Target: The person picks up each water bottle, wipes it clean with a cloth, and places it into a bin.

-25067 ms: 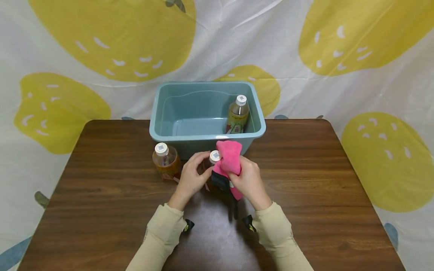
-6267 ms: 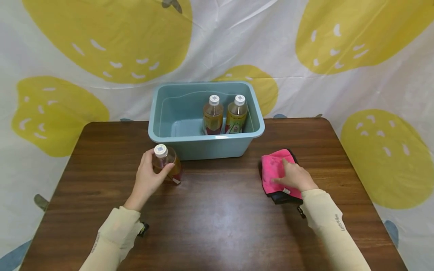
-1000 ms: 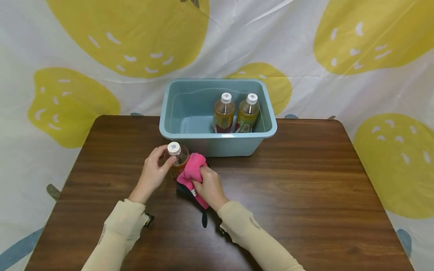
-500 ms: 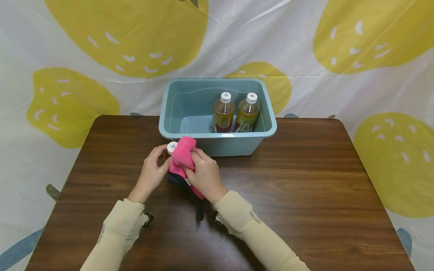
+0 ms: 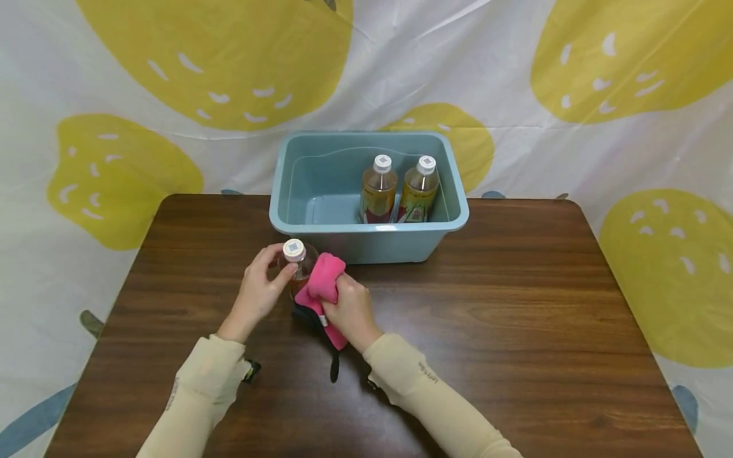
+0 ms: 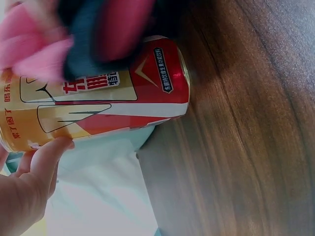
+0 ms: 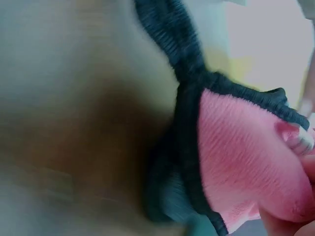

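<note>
Left hand: the person's left hand [image 5: 258, 296] curls thumb and fingers round the bottle's upper part, steadying it.
White-capped drink bottle [image 6: 98, 110]: upright on the tabletop [image 5: 515, 318], before the blue bin's [image 5: 378, 246] left end; shoulder bared again.
Pink cloth [image 5: 325, 278]: lower than half a second ago, now against the bottle's right side; wiping seems under way, unfinished.
Right hand: right hand [image 5: 352, 312] closed round the bunched cloth.
Binned bottles: two, red-labelled [image 5: 378, 196] and green-labelled [image 5: 419, 196], unchanged.

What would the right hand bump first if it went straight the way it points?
The right hand, pink cloth first, would probably meet the bottle in the left hand; whether they touch is unclear.
</note>
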Demonstrator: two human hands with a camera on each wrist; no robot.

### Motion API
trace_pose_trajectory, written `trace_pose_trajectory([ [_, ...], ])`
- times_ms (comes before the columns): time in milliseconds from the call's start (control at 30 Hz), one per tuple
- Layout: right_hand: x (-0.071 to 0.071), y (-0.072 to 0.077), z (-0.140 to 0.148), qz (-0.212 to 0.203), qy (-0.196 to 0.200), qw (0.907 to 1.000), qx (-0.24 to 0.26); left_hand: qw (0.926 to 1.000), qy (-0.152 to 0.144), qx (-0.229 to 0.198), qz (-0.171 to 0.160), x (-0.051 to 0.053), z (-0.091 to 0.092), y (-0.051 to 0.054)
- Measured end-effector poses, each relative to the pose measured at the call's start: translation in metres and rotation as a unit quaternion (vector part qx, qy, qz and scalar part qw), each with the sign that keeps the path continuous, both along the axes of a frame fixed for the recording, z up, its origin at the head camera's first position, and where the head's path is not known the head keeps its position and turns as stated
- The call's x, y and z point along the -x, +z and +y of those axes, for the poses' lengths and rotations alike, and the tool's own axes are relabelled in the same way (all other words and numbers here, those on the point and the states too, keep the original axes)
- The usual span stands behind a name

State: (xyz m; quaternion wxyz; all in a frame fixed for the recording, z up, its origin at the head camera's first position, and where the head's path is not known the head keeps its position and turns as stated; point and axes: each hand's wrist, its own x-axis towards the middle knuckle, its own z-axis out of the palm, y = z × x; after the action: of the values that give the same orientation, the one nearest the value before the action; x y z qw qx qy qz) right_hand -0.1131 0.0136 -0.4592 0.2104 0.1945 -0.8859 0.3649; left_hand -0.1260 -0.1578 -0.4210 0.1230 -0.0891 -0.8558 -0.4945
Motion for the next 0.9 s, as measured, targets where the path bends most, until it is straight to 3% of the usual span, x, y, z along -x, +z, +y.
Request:
trace_pose_trajectory([
  [100,-0.003,-0.024,0.002,-0.024,-0.011,0.9993,-0.027,1.0000,-0.001,0.001,0.002,0.000,0.000,-0.001],
  [200,-0.004,-0.038,0.003,-0.028,-0.017,0.9987,-0.039,1.0000,-0.004,-0.001,0.002,0.000,0.001,-0.001],
  [367,-0.002,-0.038,0.005,-0.035,-0.005,0.9992,-0.022,1.0000,-0.007,-0.002,0.002,0.000,0.001,0.000],
  [500,-0.001,-0.027,0.005,-0.039,0.010,0.9992,0.006,1.0000,-0.007,-0.002,0.002,0.000,0.000,0.002],
  [700,0.004,0.012,0.003,0.019,0.027,0.9973,0.065,0.9999,-0.008,-0.006,0.004,0.000,0.000,0.002],
  [900,0.006,0.047,-0.001,0.055,0.038,0.9962,0.056,1.0000,-0.005,-0.004,0.002,0.001,-0.002,0.000],
])
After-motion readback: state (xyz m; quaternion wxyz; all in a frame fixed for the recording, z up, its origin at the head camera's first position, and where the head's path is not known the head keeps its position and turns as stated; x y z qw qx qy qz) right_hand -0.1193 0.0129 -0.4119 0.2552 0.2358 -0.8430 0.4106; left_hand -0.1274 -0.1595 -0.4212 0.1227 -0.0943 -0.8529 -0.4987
